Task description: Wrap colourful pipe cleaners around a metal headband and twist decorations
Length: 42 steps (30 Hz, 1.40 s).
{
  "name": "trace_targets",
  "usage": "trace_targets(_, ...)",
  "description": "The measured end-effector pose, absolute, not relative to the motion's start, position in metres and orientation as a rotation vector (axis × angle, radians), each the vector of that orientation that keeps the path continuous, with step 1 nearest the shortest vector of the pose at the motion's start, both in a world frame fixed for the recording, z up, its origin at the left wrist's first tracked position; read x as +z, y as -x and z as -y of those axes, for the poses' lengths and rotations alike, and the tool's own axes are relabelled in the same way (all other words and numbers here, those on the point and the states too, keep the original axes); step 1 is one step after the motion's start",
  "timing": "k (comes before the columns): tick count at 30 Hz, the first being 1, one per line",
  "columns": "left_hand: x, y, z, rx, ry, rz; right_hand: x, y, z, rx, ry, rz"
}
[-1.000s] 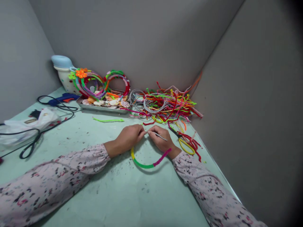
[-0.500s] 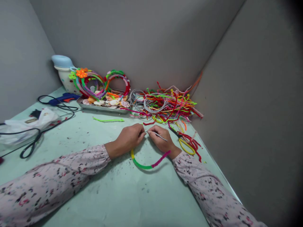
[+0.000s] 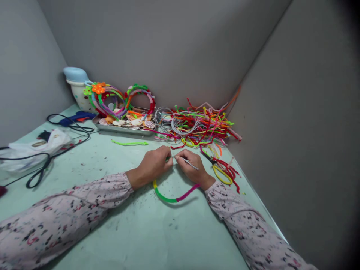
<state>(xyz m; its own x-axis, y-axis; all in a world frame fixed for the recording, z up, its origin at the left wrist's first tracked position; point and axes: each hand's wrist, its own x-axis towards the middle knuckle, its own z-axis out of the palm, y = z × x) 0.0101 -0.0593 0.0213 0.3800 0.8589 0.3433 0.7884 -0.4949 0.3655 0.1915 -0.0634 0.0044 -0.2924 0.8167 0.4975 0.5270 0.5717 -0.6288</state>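
Note:
My left hand [image 3: 157,163] is closed around a curved headband [image 3: 165,200] wrapped in fuzzy pipe cleaner. Yellow, green and magenta stretches of it hang below the hand in an arc, and the magenta end reaches toward my right wrist. In a pinch, my right hand [image 3: 191,165] holds a thin grey wire [image 3: 190,164] that lies across its fingers. The fingertips of both hands almost meet. What passes between them is too small to make out, and I cannot tell whether the wire belongs to the headband.
Behind the hands lie a heap of pipe cleaners [image 3: 208,123], coiled grey wires [image 3: 184,127] and a metal tray [image 3: 123,130] of shells bearing finished headbands [image 3: 140,92]. Yellow-handled scissors [image 3: 222,175] rest right; a green pipe cleaner [image 3: 129,143], black cable [image 3: 42,168] and plastic bag [image 3: 36,150] lie left.
The hanging arc of the headband has swung slightly left and its magenta end has dropped a little. Both hands keep nearly the same place and grip.

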Motion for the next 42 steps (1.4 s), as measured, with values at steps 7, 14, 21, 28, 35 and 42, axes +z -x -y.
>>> trace_targets(7,0.018,-0.01,0.051,0.823,-1.777,-1.122,0.002,-0.193,0.064,0.406,1.087,1.946)
trace_targets(14,0.019,-0.011,0.047,0.789,-1.105,-0.892,0.003,-0.194,0.066,0.395,1.092,1.939)
trace_targets(21,0.017,-0.01,0.045,0.799,-0.978,-0.888,0.003,-0.194,0.066,0.406,1.081,1.941)
trace_targets(28,0.02,-0.012,0.046,0.821,-0.924,-0.927,0.002,-0.194,0.066,0.436,1.065,1.93)
trace_targets(35,0.023,-0.014,0.048,0.864,-0.954,-0.965,0.004,-0.193,0.067,0.448,1.088,1.91)
trace_targets(42,0.021,-0.014,0.049,0.951,-1.188,-0.994,0.004,-0.193,0.065,0.522,1.122,1.847)
